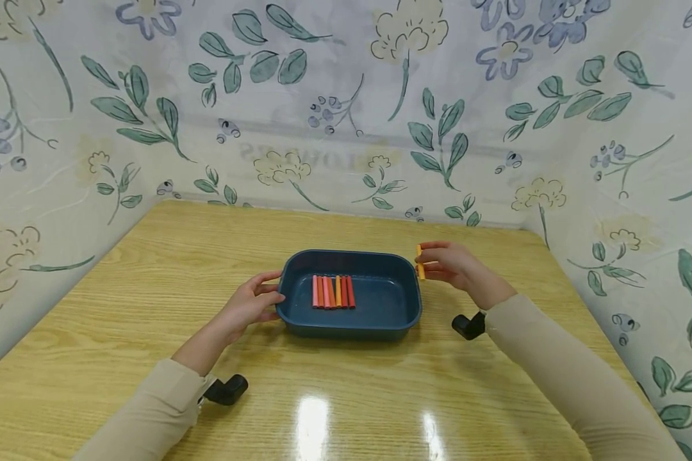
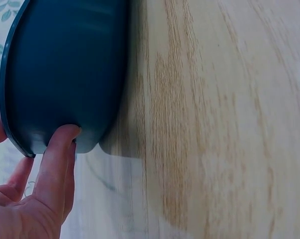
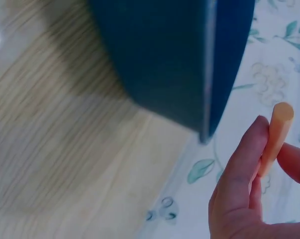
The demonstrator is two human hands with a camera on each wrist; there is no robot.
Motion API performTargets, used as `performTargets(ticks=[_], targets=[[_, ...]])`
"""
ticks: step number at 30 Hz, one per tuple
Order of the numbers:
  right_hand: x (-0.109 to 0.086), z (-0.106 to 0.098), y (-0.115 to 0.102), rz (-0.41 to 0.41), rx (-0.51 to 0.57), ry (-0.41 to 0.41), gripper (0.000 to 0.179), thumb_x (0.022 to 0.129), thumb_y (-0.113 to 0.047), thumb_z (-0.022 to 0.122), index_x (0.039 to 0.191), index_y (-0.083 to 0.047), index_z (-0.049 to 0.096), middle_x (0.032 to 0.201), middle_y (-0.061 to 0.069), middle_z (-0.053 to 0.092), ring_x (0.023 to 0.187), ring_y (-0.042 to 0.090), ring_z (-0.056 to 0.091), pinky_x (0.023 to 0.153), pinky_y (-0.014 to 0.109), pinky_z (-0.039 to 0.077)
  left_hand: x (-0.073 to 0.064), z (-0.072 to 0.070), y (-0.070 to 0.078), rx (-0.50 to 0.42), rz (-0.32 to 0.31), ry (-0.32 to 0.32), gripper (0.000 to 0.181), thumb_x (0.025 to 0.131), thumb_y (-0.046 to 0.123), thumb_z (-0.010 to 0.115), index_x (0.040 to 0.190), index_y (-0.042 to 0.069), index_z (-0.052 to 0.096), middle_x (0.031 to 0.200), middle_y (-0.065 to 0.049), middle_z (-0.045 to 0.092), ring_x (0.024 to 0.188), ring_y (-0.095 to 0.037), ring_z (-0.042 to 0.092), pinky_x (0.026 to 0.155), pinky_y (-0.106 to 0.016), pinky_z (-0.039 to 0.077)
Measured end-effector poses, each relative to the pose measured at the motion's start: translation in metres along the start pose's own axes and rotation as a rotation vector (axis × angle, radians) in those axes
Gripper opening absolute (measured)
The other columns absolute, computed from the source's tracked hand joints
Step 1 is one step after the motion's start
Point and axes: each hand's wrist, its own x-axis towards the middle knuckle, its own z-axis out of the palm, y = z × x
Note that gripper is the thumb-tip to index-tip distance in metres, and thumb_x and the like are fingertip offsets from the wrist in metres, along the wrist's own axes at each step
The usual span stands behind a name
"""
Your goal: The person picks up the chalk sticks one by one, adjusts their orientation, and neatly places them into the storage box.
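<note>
A dark blue rectangular plastic bin (image 1: pixel 380 328) sits on the table. Its left end is gripped by my left hand (image 1: pixel 250 301); the left wrist view shows fingers (image 2: pixel 52 164) against the outer wall and a digit beyond the rim. Inside the bin, on the left half of its floor, several pink, orange, yellow and red crayon-like sticks (image 1: pixel 333 292) lie side by side in a row. Just outside the bin's right end, my right hand (image 1: pixel 446 264) pinches a yellow-orange crayon-like stick (image 3: pixel 277 134) between thumb and fingers, held nearly upright in the head view.
The wood-grain table (image 1: pixel 334 384) extends around the bin. Floral-patterned sheeting (image 1: pixel 346 153) rises at the back and both sides. A black wrist mount (image 1: pixel 227 389) juts from the left sleeve, and another black mount (image 1: pixel 469 326) from the right sleeve.
</note>
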Motion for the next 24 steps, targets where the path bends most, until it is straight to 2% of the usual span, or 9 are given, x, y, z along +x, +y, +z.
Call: performTargets(ticks=[7,11,14,18,21,24], targets=[[0.008,0.025,-0.014,0.047,0.075,-0.055,0.048,0.093,-0.003,0.052,0.138,-0.001,0.038,0.122,0.018,0.050,0.115,0.035,0.051,0.079,0.028,0.053,-0.001,0.000,0.002,0.003,-0.006,0.005,0.057,0.092,0.003,0.050,0.144,0.000,0.025,0.134,-0.031,0.034,0.099,-0.030,0.059,0.079,-0.039,0.053],[0.015,0.039,-0.021,0.066,0.113,-0.073,0.050,0.093,-0.004,0.053,0.140,-0.003,0.037,0.117,0.014,0.050,0.108,0.031,0.054,0.079,0.028,0.053,-0.001,0.001,0.002,-0.002,-0.012,0.003,0.058,0.092,0.003,0.050,0.144,-0.001,0.025,0.135,-0.032,0.034,0.101,-0.033,0.058,0.079,-0.039,0.053],[0.019,0.048,-0.026,0.086,0.145,-0.078,0.050,0.092,-0.003,0.054,0.140,-0.005,0.038,0.115,0.011,0.050,0.098,0.025,0.055,0.085,0.030,0.051,-0.001,0.001,0.003,0.003,-0.012,0.008,0.057,0.092,0.003,0.050,0.144,-0.001,0.025,0.135,-0.032,0.035,0.104,-0.035,0.056,0.079,-0.039,0.053],[0.026,0.060,-0.031,0.125,0.175,-0.073,0.050,0.090,-0.003,0.056,0.138,-0.005,0.040,0.116,0.012,0.050,0.096,0.023,0.054,0.091,0.033,0.047,-0.001,0.002,0.004,0.027,-0.009,0.023,0.056,0.092,0.003,0.050,0.143,-0.002,0.027,0.134,-0.032,0.037,0.104,-0.034,0.057,0.079,-0.040,0.053],[0.030,0.067,-0.032,0.164,0.175,-0.063,0.051,0.089,-0.002,0.059,0.137,-0.005,0.043,0.116,0.013,0.050,0.096,0.023,0.054,0.089,0.033,0.049,-0.002,0.002,0.005,0.040,-0.011,0.031,0.056,0.092,0.004,0.050,0.143,-0.002,0.028,0.133,-0.032,0.038,0.104,-0.033,0.057,0.080,-0.041,0.053],[0.036,0.073,-0.032,0.204,0.131,-0.072,0.047,0.087,-0.002,0.062,0.133,-0.006,0.049,0.114,0.012,0.051,0.094,0.022,0.055,0.084,0.033,0.051,-0.001,0.002,0.005,0.059,-0.012,0.039,0.056,0.092,0.005,0.051,0.143,-0.001,0.029,0.133,-0.032,0.039,0.103,-0.032,0.058,0.083,-0.041,0.052]])
